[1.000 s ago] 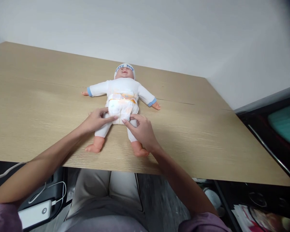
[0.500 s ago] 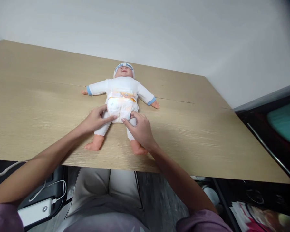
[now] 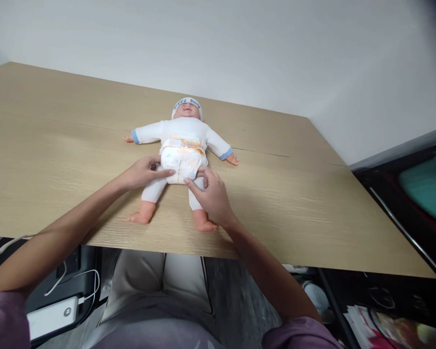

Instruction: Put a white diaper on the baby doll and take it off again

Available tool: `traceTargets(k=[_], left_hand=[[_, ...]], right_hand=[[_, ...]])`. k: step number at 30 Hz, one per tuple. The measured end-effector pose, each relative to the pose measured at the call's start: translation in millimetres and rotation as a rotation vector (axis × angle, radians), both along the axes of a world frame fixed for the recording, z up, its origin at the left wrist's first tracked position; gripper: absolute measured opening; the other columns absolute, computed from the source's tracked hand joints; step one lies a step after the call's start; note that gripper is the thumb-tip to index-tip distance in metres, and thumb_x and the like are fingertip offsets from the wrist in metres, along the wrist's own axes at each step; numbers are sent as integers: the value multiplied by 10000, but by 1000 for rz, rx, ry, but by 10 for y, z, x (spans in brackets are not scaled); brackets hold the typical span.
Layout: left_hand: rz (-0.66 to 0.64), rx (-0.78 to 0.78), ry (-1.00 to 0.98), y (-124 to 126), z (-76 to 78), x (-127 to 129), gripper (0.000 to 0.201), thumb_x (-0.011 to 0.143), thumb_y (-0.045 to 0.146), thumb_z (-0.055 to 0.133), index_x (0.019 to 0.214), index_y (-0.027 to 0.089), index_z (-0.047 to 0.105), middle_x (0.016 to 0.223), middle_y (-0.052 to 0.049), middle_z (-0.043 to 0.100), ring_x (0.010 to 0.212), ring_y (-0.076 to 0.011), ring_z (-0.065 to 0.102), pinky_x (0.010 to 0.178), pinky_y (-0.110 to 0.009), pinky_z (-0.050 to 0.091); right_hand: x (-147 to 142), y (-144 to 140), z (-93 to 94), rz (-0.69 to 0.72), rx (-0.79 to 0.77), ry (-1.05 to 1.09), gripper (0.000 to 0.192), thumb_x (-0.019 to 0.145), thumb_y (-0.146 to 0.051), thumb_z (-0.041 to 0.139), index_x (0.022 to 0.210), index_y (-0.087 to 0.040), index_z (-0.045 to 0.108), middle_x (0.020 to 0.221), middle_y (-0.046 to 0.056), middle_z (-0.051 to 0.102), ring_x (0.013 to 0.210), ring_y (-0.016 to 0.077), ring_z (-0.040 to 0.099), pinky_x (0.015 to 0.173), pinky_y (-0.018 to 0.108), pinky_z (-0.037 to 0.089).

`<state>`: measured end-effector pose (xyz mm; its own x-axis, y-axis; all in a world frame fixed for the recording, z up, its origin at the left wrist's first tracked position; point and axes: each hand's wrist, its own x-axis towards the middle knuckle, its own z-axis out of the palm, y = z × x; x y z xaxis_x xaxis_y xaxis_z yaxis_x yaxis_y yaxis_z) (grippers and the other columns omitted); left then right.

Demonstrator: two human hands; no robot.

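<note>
A baby doll [image 3: 183,128] in a white suit with blue cuffs and a lettered cap lies on its back on the wooden table [image 3: 283,203]. Around its hips and lower belly sits a white diaper [image 3: 179,162] with an orange and yellow printed band at the waist. My left hand [image 3: 143,173] grips the diaper's left leg edge, its thumb across the front and its fingers at the side. At the other leg opening, my right hand [image 3: 211,193] pinches the edge between thumb and fingers. Part of each fingertip is hidden by the diaper.
A pale wall [image 3: 218,48] rises behind the table. At the right stands a dark object with a teal panel [image 3: 427,186]. Below the table edge are a white power bank [image 3: 53,318] with a cable on a black seat, and papers [image 3: 363,322] on a dark shelf.
My left hand has shifted slightly up along the diaper's side. My right hand stays at the other leg edge, and the doll's feet have moved very slightly.
</note>
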<state>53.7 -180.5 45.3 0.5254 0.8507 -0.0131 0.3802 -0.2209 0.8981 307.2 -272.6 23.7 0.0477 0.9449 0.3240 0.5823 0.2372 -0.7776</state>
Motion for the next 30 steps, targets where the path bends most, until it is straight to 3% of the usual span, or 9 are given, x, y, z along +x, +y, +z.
traceTargets(k=[4, 8, 12, 15, 18, 22, 30], left_hand=[[4, 25, -55, -20, -53, 10, 536, 932, 617, 879, 1232, 174, 855, 1012, -72, 811, 811, -202, 636, 728, -317, 448], [-24, -13, -143, -50, -103, 23, 557, 957, 597, 871, 1299, 159, 828, 1214, -107, 841, 995, -248, 726, 863, -343, 539], [0, 44, -138, -85, -146, 48, 544, 962, 592, 868, 1274, 149, 826, 1227, -112, 845, 1060, -277, 750, 935, -373, 568], [21, 71, -133, -104, -176, 65, 547, 968, 586, 865, 1291, 146, 820, 1252, -113, 844, 1110, -290, 760, 993, -390, 573], [29, 65, -148, -105, -197, 75, 563, 958, 585, 870, 1304, 144, 814, 1288, -125, 840, 1167, -311, 765, 1034, -413, 576], [23, 53, -149, -97, -185, 80, 561, 955, 585, 876, 1313, 157, 817, 1313, -124, 840, 1204, -322, 764, 1073, -430, 580], [3, -7, -181, -111, -124, 65, 577, 953, 571, 885, 1342, 152, 809, 1331, -144, 832, 1178, -316, 756, 1013, -410, 597]], right_hand=[[51, -10, 39, -24, -47, 79, 320, 991, -566, 803, 1067, -264, 729, 984, 49, 857, 789, 243, 659, 846, 430, 524], [120, -9, 66, 15, -139, 179, 393, 965, -624, 822, 1082, -251, 782, 1042, 73, 876, 883, 262, 752, 841, 418, 551], [134, 3, 66, 47, -205, 164, 412, 958, -617, 813, 1126, -241, 799, 1069, 76, 864, 889, 263, 733, 810, 410, 539], [80, 10, 64, 81, -149, 20, 313, 1005, -554, 756, 1044, -246, 795, 1017, 60, 828, 881, 263, 685, 840, 424, 512], [9, 22, 49, 103, -56, -80, 244, 1042, -479, 714, 987, -248, 770, 1053, 68, 805, 1009, 296, 695, 959, 459, 500], [-46, 37, 2, 73, -43, -134, 198, 1043, -444, 729, 986, -255, 740, 1082, 71, 780, 1066, 310, 679, 1047, 485, 485], [-62, 6, -35, 9, 9, -110, 245, 1028, -441, 771, 898, -270, 653, 1009, 59, 735, 1010, 305, 605, 985, 460, 491]])
